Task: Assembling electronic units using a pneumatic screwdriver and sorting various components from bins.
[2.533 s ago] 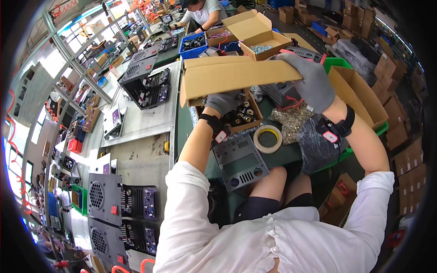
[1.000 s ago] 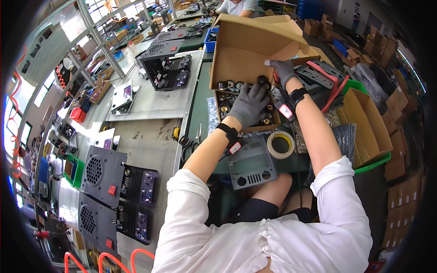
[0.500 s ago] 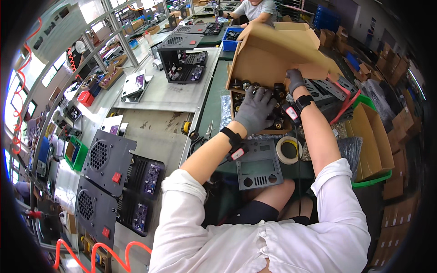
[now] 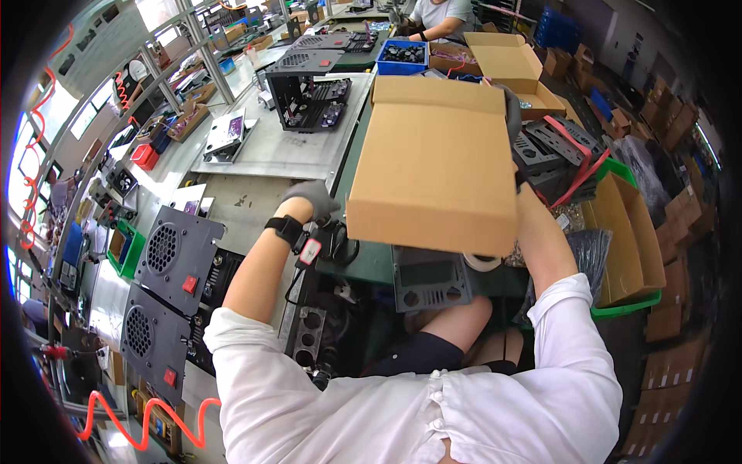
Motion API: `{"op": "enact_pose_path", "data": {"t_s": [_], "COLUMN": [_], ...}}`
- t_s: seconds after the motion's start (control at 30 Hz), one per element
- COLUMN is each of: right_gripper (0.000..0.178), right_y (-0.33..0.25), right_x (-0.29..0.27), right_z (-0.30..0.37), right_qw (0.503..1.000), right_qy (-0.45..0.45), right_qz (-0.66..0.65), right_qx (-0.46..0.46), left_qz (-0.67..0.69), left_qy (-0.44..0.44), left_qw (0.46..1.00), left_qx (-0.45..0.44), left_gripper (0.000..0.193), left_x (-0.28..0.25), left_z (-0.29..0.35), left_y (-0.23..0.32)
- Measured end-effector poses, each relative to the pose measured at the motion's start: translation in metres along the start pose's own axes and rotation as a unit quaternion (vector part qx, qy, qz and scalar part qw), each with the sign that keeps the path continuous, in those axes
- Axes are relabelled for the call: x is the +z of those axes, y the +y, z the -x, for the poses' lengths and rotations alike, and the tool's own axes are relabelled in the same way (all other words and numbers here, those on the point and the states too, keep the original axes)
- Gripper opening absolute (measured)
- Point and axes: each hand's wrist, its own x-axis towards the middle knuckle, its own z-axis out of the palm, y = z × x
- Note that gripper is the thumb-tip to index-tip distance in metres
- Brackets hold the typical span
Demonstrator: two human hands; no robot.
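Note:
A brown cardboard box (image 4: 433, 162) fills the space before me, its broad panel covering whatever is inside. My right hand (image 4: 512, 114), in a grey glove, is closed on the box's far right edge; the box hides part of it. Off to the left of the box, my gloved left hand (image 4: 311, 199) is over the bench edge, above a black coiled cable (image 4: 340, 241). Its fingers are bunched and blurred, so I cannot tell what they hold, if anything. Below the box, a grey metal panel (image 4: 431, 272) with cutouts lies near my lap.
On the left bench stand dark vented panels (image 4: 166, 251) with red switches and an assembled black frame (image 4: 313, 104). A roll of tape (image 4: 484, 263) shows under the box. Metal brackets (image 4: 541, 147) and an open carton (image 4: 626, 240) are at right. A co-worker (image 4: 440, 19) sits beyond a blue bin (image 4: 402, 58).
The box panel has swung down toward me, covering the black round parts inside. My left hand has left the box and moved left. My right hand has shifted farther away along the box edge.

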Motion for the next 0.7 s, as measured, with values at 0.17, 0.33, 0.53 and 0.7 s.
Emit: {"op": "enact_pose_path", "data": {"t_s": [0.17,0.33,0.53,0.7], "right_gripper": [0.025,0.021,0.032,0.026], "right_y": [-0.020,-0.028,0.053,0.057], "right_x": [-0.008,-0.015,-0.045,-0.089], "right_z": [-0.005,-0.029,-0.110,-0.133], "right_qw": [0.985,0.988,0.926,0.856], "right_qy": [-0.090,-0.066,0.184,0.233], "right_qz": [0.102,0.117,-0.218,-0.323], "right_qx": [-0.109,-0.070,0.247,0.330], "left_qz": [0.046,0.043,0.264,0.368], "left_qy": [-0.052,0.062,0.154,0.301], "left_qw": [0.996,0.997,0.951,0.828], "left_qx": [0.061,0.033,0.038,0.297], "left_gripper": [0.047,0.029,0.033,0.034], "left_x": [0.055,0.089,0.054,0.010], "left_z": [-0.012,-0.028,-0.018,-0.011], "left_y": [-0.016,-0.025,-0.025,0.043]}}
